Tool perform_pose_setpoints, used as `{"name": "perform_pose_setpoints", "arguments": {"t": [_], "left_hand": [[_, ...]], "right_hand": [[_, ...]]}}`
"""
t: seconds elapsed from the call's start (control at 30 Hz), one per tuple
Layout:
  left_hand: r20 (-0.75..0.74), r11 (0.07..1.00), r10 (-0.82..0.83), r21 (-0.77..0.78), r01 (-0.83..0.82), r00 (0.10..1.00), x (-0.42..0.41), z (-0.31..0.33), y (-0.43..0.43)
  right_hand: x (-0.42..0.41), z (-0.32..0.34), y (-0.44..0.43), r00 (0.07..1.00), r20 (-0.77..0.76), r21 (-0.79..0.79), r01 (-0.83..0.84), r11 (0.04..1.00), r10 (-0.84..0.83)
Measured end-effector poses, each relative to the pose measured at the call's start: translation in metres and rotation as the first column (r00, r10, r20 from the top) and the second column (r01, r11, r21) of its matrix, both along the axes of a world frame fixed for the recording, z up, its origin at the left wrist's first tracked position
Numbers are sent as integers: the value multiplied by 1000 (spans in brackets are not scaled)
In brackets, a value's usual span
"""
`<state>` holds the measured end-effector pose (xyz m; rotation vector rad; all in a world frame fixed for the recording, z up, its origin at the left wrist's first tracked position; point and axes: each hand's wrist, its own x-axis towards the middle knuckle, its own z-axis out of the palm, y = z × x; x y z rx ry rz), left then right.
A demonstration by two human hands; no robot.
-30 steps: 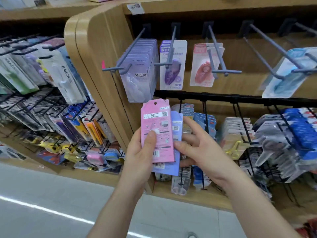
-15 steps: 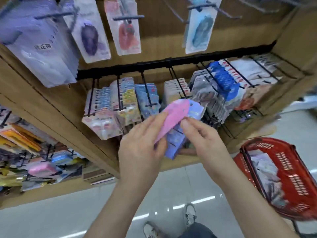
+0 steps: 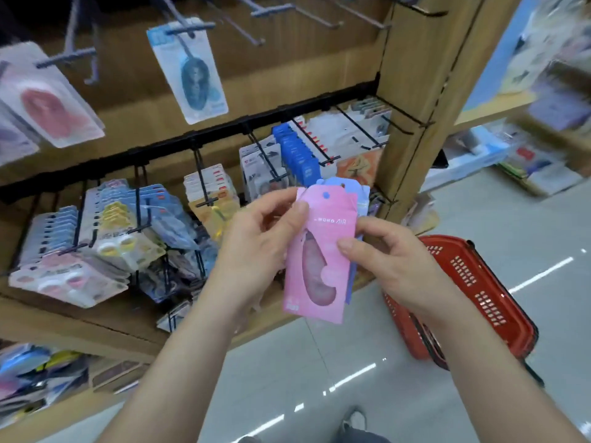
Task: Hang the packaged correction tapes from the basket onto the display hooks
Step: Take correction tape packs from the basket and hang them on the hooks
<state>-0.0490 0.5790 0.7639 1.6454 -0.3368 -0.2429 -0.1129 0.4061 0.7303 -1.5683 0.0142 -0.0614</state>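
A pink correction tape pack (image 3: pixel 319 260) is held upright in front of the shelf, front side facing me. Behind it sits a blue pack (image 3: pixel 358 196), only its top and right edge showing. My left hand (image 3: pixel 256 247) grips the pink pack's left edge, thumb on its front. My right hand (image 3: pixel 393 263) pinches the right edge of both packs. The red basket (image 3: pixel 479 282) stands on the floor at the right, behind my right wrist. Grey display hooks (image 3: pixel 271 9) jut out above; one carries a blue-tape pack (image 3: pixel 188 71), another a pink one (image 3: pixel 48 100).
A black rail (image 3: pixel 224 132) holds lower hooks loaded with several rows of stationery packs (image 3: pixel 105 238). A wooden upright (image 3: pixel 415 100) ends the shelf at right. The glossy floor (image 3: pixel 319 362) lies below, with my shoe (image 3: pixel 351 420) at the bottom.
My view has swung right and down, bringing the basket in. The pink pack has been flipped from its barcode back to its front, and both hands now hold the stack by its edges.
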Motion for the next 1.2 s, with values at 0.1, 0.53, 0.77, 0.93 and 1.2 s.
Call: {"name": "perform_pose_setpoints", "arguments": {"t": [0.1,0.53,0.77,0.93,1.2], "left_hand": [[-68,999,-49,-19,48,996,8,8,-48],[6,988,-17,-155,18,1000,81,4,-189],[-5,958,-41,-285,38,999,135,23,-256],[-37,917,-84,-393,63,996,164,40,-281],[47,881,-220,-420,219,974,172,35,-312]], "right_hand": [[-5,6,-45,999,-2,4,-50,999,50],[23,-20,-160,986,-77,-115,139,984,-149],[81,-12,-196,959,-97,-89,259,962,-268],[113,-8,-207,929,-41,35,370,928,-369],[138,-4,-234,922,8,117,384,916,-388]]}}
